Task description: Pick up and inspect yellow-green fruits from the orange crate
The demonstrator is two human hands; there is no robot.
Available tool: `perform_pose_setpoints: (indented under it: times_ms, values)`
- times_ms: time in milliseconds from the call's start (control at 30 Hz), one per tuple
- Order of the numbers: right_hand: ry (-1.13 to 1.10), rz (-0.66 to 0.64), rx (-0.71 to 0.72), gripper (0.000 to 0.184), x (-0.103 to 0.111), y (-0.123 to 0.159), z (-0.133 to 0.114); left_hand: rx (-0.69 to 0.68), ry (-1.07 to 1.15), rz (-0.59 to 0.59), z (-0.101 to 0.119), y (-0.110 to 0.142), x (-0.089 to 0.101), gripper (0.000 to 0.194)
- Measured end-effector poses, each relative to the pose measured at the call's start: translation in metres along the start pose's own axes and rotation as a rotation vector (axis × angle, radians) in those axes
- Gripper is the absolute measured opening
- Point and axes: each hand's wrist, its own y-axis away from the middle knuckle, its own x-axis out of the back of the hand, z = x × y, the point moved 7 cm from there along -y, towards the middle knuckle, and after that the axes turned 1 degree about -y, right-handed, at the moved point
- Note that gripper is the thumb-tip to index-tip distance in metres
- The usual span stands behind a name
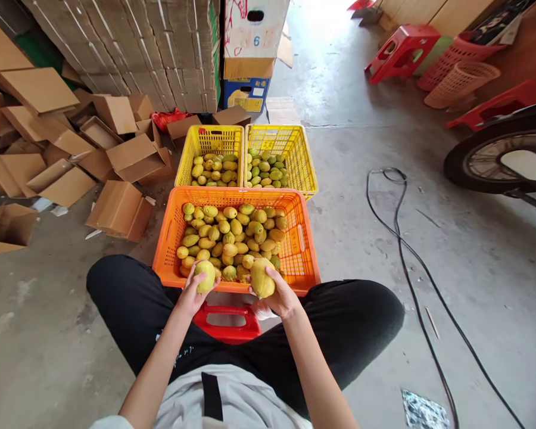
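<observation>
My left hand (198,292) is closed around a yellow-green oval fruit (205,276), and my right hand (280,297) grips a larger yellow one (262,279) with faint ridges. Both fruits are held above the near edge of an orange plastic crate (300,257). Inside that crate lies a pile of similar oval fruits (232,238), yellow and green, heaped toward its left and middle. Some fingers are hidden behind the fruits.
Two yellow crates (301,140) holding fruit stand behind the orange one. A red stool (226,313) is between my legs. Cardboard boxes (120,208) are heaped at left. A black cable (402,238) crosses the floor at right, near a motorbike wheel (486,156).
</observation>
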Motion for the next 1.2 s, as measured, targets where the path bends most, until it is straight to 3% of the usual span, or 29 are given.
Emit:
perform_pose_setpoints:
  times_ms: [100,200,433,600,800,1033,1200]
  values:
    - [-0.073,0.170,-0.023,0.038,0.029,0.002,0.011,-0.018,-0.100,-0.039,-0.008,-0.003,-0.010,0.043]
    - [-0.109,0.303,0.017,0.028,0.042,-0.010,0.016,-0.014,-0.128,-0.118,-0.020,-0.007,-0.024,0.041]
    - [0.040,0.208,0.125,0.029,0.028,-0.032,0.015,0.095,-0.064,-0.016,-0.036,-0.021,-0.014,0.039]
    - [0.103,0.172,0.083,0.029,0.031,-0.040,0.022,0.124,-0.025,-0.019,-0.043,-0.028,-0.007,0.042]
    - [0.071,0.246,-0.025,0.022,0.038,-0.044,0.033,0.143,0.023,0.067,-0.054,-0.033,0.003,0.051]
    - [0.147,0.198,0.070,0.044,0.041,-0.041,0.032,0.133,0.059,0.200,-0.054,-0.037,0.016,0.037]
    - [0.159,0.214,0.121,0.038,0.043,-0.040,0.026,0.143,0.049,0.211,-0.051,-0.041,0.021,0.029]
